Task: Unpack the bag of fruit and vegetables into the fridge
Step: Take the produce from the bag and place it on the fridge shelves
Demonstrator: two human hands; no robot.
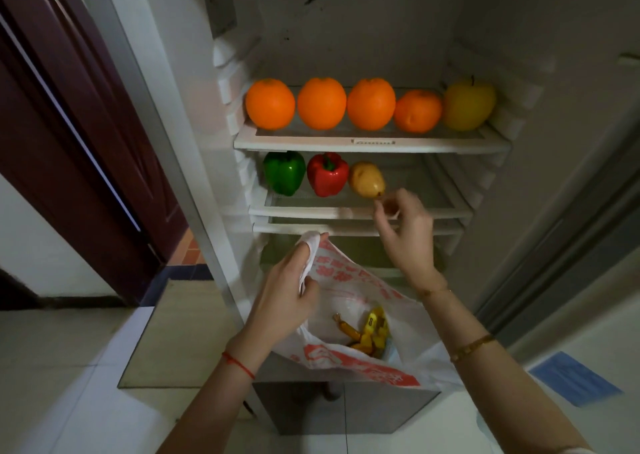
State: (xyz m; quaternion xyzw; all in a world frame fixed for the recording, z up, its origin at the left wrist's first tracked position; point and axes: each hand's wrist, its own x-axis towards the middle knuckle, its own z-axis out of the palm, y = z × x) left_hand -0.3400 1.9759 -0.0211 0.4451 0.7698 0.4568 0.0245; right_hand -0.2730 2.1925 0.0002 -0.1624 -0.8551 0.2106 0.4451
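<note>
Centre of frame: fridge (346, 31), door open, two glass shelves loaded. Upper shelf (374, 141), mid-frame: four oranges (322, 103) in a row, yellow apple (469, 104) at right end, fruit touching or nearly so. Lower shelf (360, 211), just below: green pepper (284, 173), red pepper (327, 174), then a pear (367, 179) lying tilted, stem end out toward the shelf's front lip.

Lower centre: plastic bag (353, 301), white with red print, hanging open; bananas (370, 330) down in it, so unpacking judged mostly done, not finished.

Left hand (287, 298), lower centre: grip pinched tight on the bag's handle, mouth held up.

Right hand (407, 228), right of centre: blurred, fingers loosely curled at the pear's stem end; holding the stem or just clear of it, cannot tell.

Risks, as judged:
- Pear near the lip, round-bodied, tilted; a brush from the right hand could roll it off onto the floor.
- Bag held by one handle only; far side sagging, bananas could slide out if the mouth tips.
- Bananas long; careless placing could knock the peppers.
</note>
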